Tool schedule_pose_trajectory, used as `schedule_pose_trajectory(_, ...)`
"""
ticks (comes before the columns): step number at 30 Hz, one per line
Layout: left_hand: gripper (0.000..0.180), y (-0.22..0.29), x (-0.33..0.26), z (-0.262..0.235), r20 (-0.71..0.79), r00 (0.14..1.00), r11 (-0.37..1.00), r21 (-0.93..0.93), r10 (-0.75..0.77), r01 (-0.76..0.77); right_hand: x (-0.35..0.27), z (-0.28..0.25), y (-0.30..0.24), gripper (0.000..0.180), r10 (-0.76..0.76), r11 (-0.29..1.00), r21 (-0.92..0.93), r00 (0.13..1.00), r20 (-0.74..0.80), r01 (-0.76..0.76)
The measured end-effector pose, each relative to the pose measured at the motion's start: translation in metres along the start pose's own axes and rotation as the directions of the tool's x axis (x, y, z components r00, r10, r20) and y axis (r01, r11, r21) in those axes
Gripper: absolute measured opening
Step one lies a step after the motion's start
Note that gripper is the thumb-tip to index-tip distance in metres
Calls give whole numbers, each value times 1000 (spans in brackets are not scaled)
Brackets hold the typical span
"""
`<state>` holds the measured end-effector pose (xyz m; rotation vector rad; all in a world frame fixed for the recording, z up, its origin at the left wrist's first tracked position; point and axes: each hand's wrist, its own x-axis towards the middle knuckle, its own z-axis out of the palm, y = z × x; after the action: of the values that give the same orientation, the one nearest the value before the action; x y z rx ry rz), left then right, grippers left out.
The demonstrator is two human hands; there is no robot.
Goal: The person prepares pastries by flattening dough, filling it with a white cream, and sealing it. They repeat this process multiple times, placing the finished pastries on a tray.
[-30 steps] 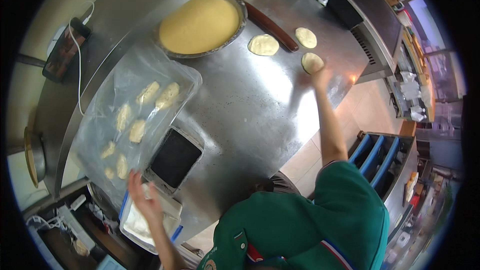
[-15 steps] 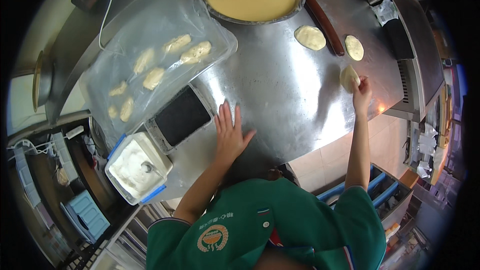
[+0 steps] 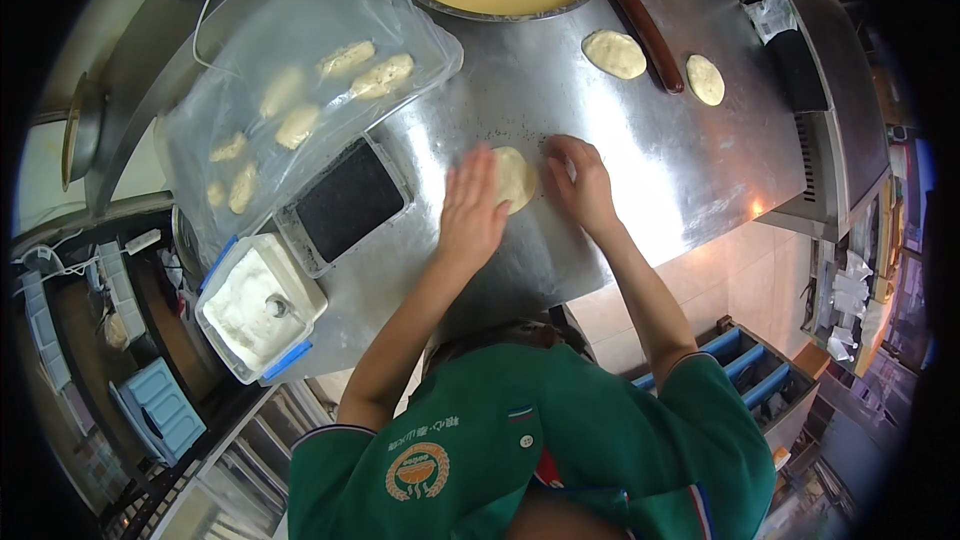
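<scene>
A pale, flat, roundish dough disc (image 3: pixel 516 178) lies on the steel table (image 3: pixel 690 175) between flat, spread, empty fingers, the left hand (image 3: pixel 471 210) overlapping its edge, the right hand (image 3: pixel 581 182) just beside it.

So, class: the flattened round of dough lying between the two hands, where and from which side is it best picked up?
Probably by its far rim. The dough round lies flat on the steel table, so a grip must slide under an edge. The left hand covers its near-left side and the right hand touches its right side; the far edge looks free.
</scene>
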<state>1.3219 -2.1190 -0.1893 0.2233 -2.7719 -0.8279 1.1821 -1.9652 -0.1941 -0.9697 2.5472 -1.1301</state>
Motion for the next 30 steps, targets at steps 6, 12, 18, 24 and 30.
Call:
schedule_pose_trajectory(6,60,-12,23,42,150,989,995,100,3,-18,-48,21,-8,95,-211,899,-346,957,199,270)
schedule_pose_trajectory(12,31,-40,26,4,-115,940,931,-219,-321,291,-25,41,-16,98,-264,899,-266,915,305,348)
schedule_pose_trajectory(18,19,-33,22,21,38,872,858,-160,-489,488,-47,42,-11,100,-223,887,-337,932,287,316)
schedule_pose_trajectory(24,14,31,47,-11,448,711,-343,-890,-542,300,-42,59,-30,65,162,805,579,987,-5,-129)
schedule_pose_trajectory(30,41,15,-4,-59,214,673,-117,-975,-708,186,-33,20,-93,48,325,195,950,930,172,-244)
